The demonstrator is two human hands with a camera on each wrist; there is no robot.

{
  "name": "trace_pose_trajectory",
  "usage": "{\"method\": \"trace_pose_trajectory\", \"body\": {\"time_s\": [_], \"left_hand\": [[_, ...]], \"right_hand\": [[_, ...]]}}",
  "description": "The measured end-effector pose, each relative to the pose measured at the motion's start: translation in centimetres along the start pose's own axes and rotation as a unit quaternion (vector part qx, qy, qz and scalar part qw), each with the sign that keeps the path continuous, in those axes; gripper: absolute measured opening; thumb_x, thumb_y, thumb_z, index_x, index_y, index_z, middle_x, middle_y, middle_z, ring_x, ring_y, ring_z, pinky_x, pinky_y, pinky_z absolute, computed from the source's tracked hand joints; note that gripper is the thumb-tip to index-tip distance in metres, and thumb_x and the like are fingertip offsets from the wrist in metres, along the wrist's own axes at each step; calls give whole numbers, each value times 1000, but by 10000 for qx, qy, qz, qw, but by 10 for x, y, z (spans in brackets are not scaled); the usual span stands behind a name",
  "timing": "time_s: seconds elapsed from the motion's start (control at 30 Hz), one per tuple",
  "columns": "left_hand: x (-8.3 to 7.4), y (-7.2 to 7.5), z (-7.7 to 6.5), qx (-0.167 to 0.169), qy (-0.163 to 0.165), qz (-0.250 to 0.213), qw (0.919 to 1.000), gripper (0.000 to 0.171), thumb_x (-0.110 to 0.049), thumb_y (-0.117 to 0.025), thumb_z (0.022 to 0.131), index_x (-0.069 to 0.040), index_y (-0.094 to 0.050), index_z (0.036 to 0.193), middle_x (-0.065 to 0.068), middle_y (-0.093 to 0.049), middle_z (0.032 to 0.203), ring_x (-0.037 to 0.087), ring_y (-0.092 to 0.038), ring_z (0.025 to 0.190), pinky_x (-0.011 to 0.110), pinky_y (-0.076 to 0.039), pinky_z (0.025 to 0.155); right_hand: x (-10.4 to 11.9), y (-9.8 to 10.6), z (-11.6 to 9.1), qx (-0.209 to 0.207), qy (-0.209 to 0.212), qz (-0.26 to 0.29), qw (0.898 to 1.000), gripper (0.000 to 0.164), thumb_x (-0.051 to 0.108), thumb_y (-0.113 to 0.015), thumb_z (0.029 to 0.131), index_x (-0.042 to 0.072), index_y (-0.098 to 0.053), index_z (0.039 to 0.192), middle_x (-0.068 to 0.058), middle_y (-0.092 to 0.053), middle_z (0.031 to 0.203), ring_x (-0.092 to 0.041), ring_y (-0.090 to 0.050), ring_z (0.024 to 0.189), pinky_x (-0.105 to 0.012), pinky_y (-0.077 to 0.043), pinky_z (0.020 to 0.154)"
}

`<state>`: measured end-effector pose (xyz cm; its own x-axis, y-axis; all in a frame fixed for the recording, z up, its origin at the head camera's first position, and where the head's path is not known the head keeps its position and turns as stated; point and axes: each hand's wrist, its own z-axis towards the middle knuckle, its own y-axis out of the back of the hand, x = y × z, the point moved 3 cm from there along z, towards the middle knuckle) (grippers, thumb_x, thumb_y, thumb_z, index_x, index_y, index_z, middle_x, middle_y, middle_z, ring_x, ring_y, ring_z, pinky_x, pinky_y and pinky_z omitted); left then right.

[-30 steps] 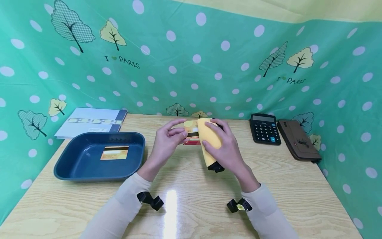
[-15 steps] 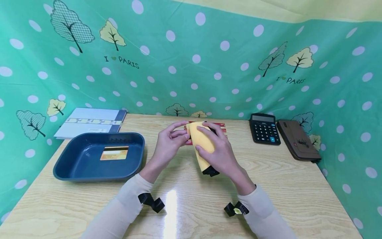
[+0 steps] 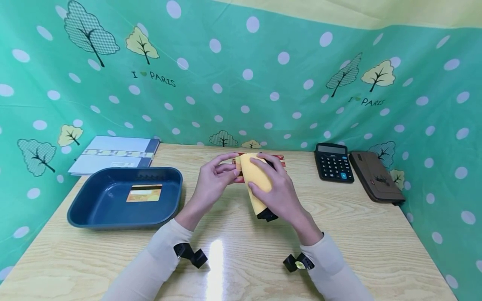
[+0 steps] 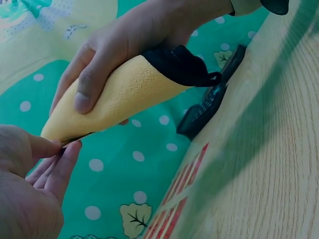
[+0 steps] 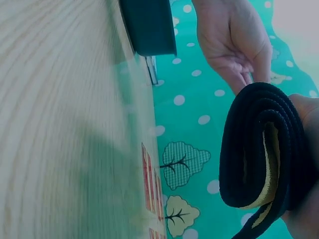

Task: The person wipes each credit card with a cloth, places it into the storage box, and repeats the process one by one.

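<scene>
My right hand grips a folded yellow cloth with a dark edge, its thumb lying along the near side. In the right wrist view, the dark edge shows several folded layers. My left hand pinches the left end of a bank card between thumb and fingers. Most of that card is hidden by the cloth, and only a narrow strip shows in the head view. Both hands are above the table, close together, as the left wrist view shows with the left hand at the cloth's tip.
Left of the hands stands a blue tray with another bank card inside. Behind it lies a notebook. A red-striped flat item lies beyond the cloth. At right are a calculator and a brown wallet.
The right hand has moved the cloth left over the pinched card, covering most of it, then shifted very slightly back right. More of the red-striped item shows. The left hand has barely moved.
</scene>
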<state>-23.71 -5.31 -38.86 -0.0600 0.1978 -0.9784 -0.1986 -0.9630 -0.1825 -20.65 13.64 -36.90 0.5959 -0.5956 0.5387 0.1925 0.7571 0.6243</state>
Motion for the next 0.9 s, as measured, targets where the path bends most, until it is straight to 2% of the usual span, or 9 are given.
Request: {"method": "trace_pose_trajectory", "body": {"time_s": [0.2,0.37,0.47,0.63,0.77,0.9], "left_hand": [[-4,2,-1,0,53,122,9999,44,7,-65,96,-5,-61,137,28,-71,112,15,-77,88,38,-66,87],[-7,4,-1,10,66,14,10000,44,8,-65,95,-3,-61,137,22,-71,105,14,-76,85,47,-64,91],[-8,6,0,16,126,-30,9999,45,9,-65,95,-4,-61,138,21,-71,106,14,-76,85,48,-63,92],[-10,9,1,23,270,17,9996,47,6,-68,95,-5,-60,140,25,-72,111,13,-76,83,40,-66,89],[-12,14,1,20,388,134,9992,48,2,-69,96,-7,-59,142,17,-75,107,13,-77,81,34,-66,87],[-17,22,-2,57,422,317,9986,48,-2,-69,97,-11,-59,143,10,-75,105,18,-78,88,37,-65,92]], "right_hand": [[-9,10,2,-179,-113,113,9997,60,12,-83,85,14,-62,142,-11,-52,148,-30,-57,130,-45,-54,93],[-17,17,5,-288,-290,137,9991,60,12,-83,86,14,-62,142,-11,-52,148,-30,-56,130,-45,-53,95],[-21,20,6,-355,-377,143,9986,60,12,-82,86,14,-62,142,-11,-52,148,-31,-56,130,-46,-54,96],[-28,25,7,-454,-486,142,9977,60,10,-83,85,13,-63,142,-11,-52,149,-33,-55,132,-49,-53,102],[-34,27,7,-478,-506,70,9975,59,9,-82,85,11,-63,141,-13,-51,149,-35,-53,135,-54,-49,109],[-38,31,6,-486,-564,-24,9972,58,13,-82,86,11,-63,141,-14,-51,148,-35,-52,136,-56,-48,111]]}}
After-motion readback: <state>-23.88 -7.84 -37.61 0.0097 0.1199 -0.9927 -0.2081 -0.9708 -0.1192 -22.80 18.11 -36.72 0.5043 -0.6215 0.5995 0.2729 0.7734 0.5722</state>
